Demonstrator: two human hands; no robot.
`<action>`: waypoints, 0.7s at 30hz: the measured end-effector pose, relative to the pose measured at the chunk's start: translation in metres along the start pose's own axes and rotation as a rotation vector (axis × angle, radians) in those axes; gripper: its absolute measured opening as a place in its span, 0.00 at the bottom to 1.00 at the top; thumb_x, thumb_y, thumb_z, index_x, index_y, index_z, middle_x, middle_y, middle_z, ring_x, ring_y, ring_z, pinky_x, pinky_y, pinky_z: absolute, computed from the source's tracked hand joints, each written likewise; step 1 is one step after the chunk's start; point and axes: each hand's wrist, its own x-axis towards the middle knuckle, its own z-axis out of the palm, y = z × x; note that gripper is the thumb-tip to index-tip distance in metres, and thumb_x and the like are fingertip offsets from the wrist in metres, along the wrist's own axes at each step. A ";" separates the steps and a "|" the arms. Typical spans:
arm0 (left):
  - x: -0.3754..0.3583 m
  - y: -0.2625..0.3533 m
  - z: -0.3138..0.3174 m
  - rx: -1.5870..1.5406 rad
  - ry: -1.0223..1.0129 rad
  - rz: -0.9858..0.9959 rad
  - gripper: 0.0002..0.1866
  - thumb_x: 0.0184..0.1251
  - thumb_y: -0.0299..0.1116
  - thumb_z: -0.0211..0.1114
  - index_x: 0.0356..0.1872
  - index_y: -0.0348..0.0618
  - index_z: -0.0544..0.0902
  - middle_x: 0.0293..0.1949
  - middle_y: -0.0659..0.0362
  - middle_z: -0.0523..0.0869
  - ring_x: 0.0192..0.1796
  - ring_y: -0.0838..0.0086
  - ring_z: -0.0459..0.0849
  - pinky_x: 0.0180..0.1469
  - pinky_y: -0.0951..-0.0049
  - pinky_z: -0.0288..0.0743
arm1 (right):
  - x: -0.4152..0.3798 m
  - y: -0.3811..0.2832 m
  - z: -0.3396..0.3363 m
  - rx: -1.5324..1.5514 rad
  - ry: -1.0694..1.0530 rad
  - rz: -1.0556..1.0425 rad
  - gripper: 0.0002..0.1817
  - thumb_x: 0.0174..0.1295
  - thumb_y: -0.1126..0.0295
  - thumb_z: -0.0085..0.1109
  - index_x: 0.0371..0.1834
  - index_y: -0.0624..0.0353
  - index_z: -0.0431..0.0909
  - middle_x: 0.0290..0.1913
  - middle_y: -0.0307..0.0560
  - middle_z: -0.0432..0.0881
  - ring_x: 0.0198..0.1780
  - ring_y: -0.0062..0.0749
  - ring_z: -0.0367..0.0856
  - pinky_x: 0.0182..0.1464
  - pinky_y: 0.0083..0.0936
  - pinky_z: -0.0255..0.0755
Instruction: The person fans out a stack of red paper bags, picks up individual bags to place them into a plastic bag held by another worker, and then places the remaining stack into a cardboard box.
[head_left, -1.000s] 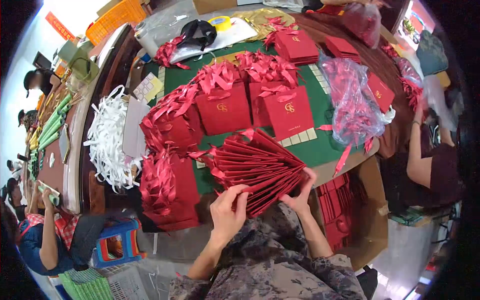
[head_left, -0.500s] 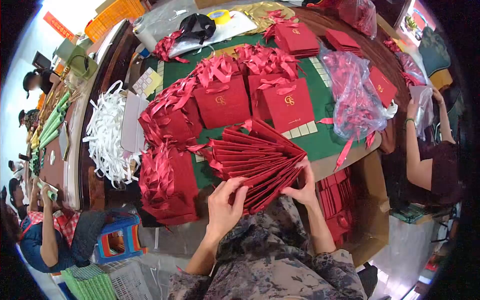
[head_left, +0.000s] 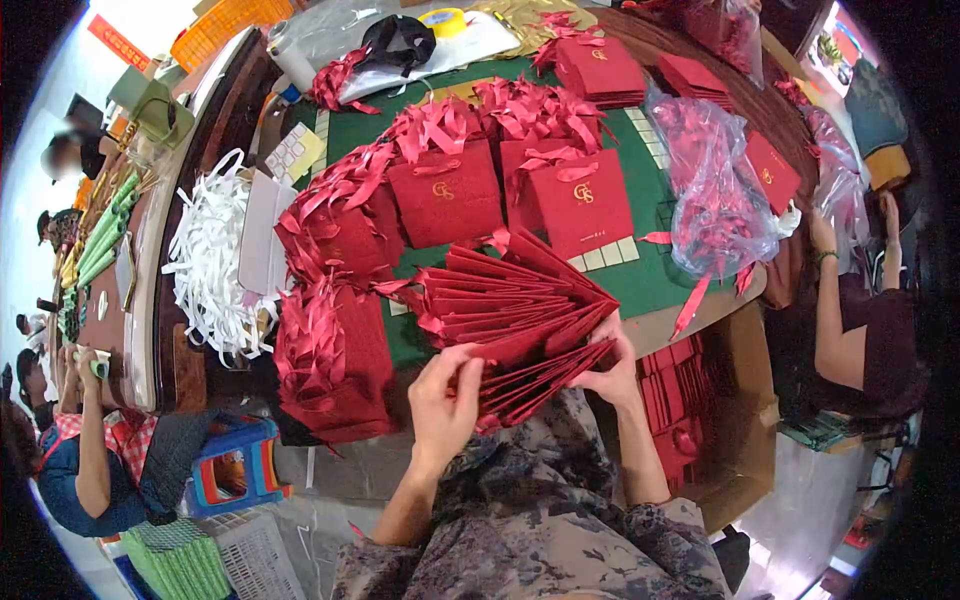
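A fanned-out bundle of flat red paper gift bags (head_left: 515, 305) is in front of my chest, over the table's near edge. My left hand (head_left: 445, 405) pinches one bag at the left side of the fan, where a gap parts the upper bags from the lower ones. At the right, my right hand (head_left: 610, 365) clamps the gathered end of the bundle between thumb and fingers. Red ribbon shows at the fan's left edge. Beyond it stand opened red gift bags (head_left: 445, 200) with gold lettering and ribbon handles. Another ribboned red bag (head_left: 350, 360) stands left of my left hand.
White paper strips (head_left: 215, 265) fill a box at the left. A clear plastic bag of red ribbons (head_left: 710, 190) lies on the right. Below the table edge, a cardboard box (head_left: 745, 420) holds more red bags. Co-workers sit at both sides, one with a bare arm (head_left: 835, 330) nearby.
My left hand has shifted slightly left, and a gap has opened in the lower part of the fan. My right hand keeps its hold. The right co-worker's hands have moved lower.
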 end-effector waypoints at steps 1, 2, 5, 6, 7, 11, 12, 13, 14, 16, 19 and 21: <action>0.002 -0.003 -0.002 0.002 0.008 0.021 0.06 0.64 0.22 0.62 0.41 0.35 0.82 0.35 0.52 0.86 0.34 0.66 0.84 0.38 0.71 0.76 | -0.001 0.000 -0.002 -0.015 -0.018 0.011 0.32 0.28 0.58 0.86 0.30 0.55 0.70 0.50 0.46 0.69 0.58 0.38 0.67 0.61 0.34 0.58; 0.003 -0.006 -0.004 0.005 0.017 0.042 0.06 0.64 0.21 0.62 0.41 0.35 0.82 0.35 0.52 0.86 0.34 0.65 0.84 0.38 0.71 0.76 | -0.001 -0.001 -0.003 -0.030 -0.036 0.022 0.32 0.27 0.59 0.86 0.28 0.55 0.69 0.50 0.46 0.70 0.57 0.37 0.68 0.60 0.34 0.59; 0.004 -0.003 -0.007 0.021 -0.001 0.132 0.06 0.64 0.20 0.61 0.41 0.35 0.82 0.36 0.52 0.86 0.35 0.63 0.84 0.40 0.71 0.77 | 0.006 -0.013 0.000 0.030 -0.050 0.000 0.31 0.26 0.61 0.87 0.26 0.55 0.69 0.50 0.47 0.70 0.57 0.38 0.68 0.60 0.34 0.59; 0.006 -0.002 -0.008 0.022 0.001 0.132 0.06 0.64 0.20 0.61 0.41 0.35 0.82 0.36 0.52 0.86 0.35 0.63 0.84 0.40 0.71 0.77 | 0.004 -0.011 0.000 0.030 -0.052 0.000 0.31 0.26 0.61 0.87 0.26 0.55 0.69 0.50 0.47 0.70 0.57 0.38 0.68 0.60 0.34 0.59; 0.008 -0.001 -0.008 0.039 -0.022 0.192 0.07 0.64 0.20 0.60 0.41 0.35 0.82 0.36 0.52 0.86 0.35 0.66 0.84 0.39 0.73 0.76 | 0.000 -0.008 -0.002 0.059 -0.038 0.064 0.31 0.26 0.62 0.87 0.26 0.55 0.69 0.51 0.48 0.71 0.58 0.39 0.68 0.61 0.35 0.59; -0.001 -0.008 -0.008 0.002 -0.118 0.118 0.07 0.63 0.19 0.60 0.40 0.35 0.83 0.36 0.53 0.86 0.36 0.67 0.85 0.39 0.74 0.76 | 0.002 -0.013 0.001 0.070 -0.022 0.092 0.29 0.26 0.64 0.86 0.24 0.56 0.69 0.55 0.53 0.72 0.60 0.42 0.69 0.62 0.36 0.60; -0.003 -0.010 -0.007 0.004 -0.115 0.116 0.07 0.63 0.19 0.60 0.40 0.35 0.83 0.36 0.53 0.86 0.36 0.67 0.85 0.39 0.74 0.76 | 0.003 -0.013 0.001 0.072 -0.024 0.093 0.29 0.26 0.64 0.86 0.24 0.56 0.69 0.55 0.53 0.72 0.60 0.42 0.69 0.62 0.36 0.60; -0.004 -0.010 -0.006 0.016 -0.089 0.140 0.07 0.62 0.19 0.61 0.40 0.36 0.83 0.37 0.53 0.87 0.37 0.66 0.85 0.39 0.73 0.77 | 0.004 -0.012 -0.001 0.059 -0.040 0.068 0.29 0.26 0.64 0.86 0.24 0.56 0.69 0.57 0.56 0.72 0.61 0.43 0.69 0.62 0.37 0.61; -0.006 -0.011 -0.006 0.027 -0.060 0.164 0.07 0.62 0.19 0.61 0.39 0.36 0.83 0.37 0.53 0.87 0.38 0.65 0.86 0.40 0.72 0.77 | 0.005 -0.012 -0.001 0.045 -0.058 0.044 0.29 0.26 0.65 0.86 0.23 0.57 0.69 0.59 0.59 0.72 0.61 0.44 0.69 0.62 0.38 0.61; -0.004 -0.012 -0.008 0.047 -0.056 0.174 0.07 0.62 0.19 0.61 0.39 0.36 0.84 0.37 0.53 0.87 0.38 0.64 0.86 0.41 0.71 0.78 | 0.008 -0.014 -0.002 0.043 -0.077 0.031 0.29 0.25 0.65 0.86 0.23 0.57 0.69 0.61 0.61 0.72 0.62 0.45 0.69 0.63 0.38 0.62; -0.006 -0.022 -0.009 0.038 -0.115 0.237 0.09 0.59 0.18 0.64 0.40 0.37 0.84 0.38 0.53 0.87 0.39 0.64 0.86 0.43 0.70 0.79 | 0.006 -0.011 -0.003 0.093 -0.093 0.006 0.27 0.30 0.67 0.84 0.22 0.58 0.69 0.61 0.61 0.71 0.63 0.46 0.69 0.64 0.40 0.63; -0.011 -0.022 -0.009 0.023 -0.125 0.208 0.10 0.58 0.18 0.65 0.41 0.37 0.84 0.38 0.53 0.87 0.40 0.64 0.86 0.42 0.71 0.79 | 0.002 -0.007 -0.005 0.118 -0.088 0.065 0.26 0.31 0.68 0.84 0.22 0.58 0.69 0.60 0.61 0.71 0.63 0.46 0.69 0.64 0.40 0.63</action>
